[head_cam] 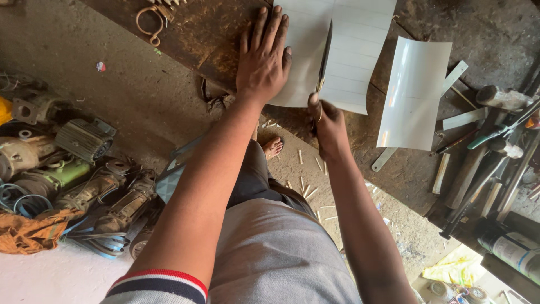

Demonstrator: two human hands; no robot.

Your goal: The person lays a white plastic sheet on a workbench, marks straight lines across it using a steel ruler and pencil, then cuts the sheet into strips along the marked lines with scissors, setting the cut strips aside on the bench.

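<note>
While the left hand [262, 59] presses flat on a white lined sheet [349, 50] on the dark tabletop [185, 28], the right hand [328, 126], grip clamped on scissors [323, 62], has cut roughly halfway up it.

The white sheet [354, 50] runs off the top edge, and the left hand [262, 59] covers its near corner. The scissors' [323, 62] handles vanish inside the right hand [328, 126]. Both arms leave the bottom edge.

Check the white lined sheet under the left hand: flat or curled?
Flat: the white lined sheet lies spread on the dark workbench, pressed by the left hand.
</note>
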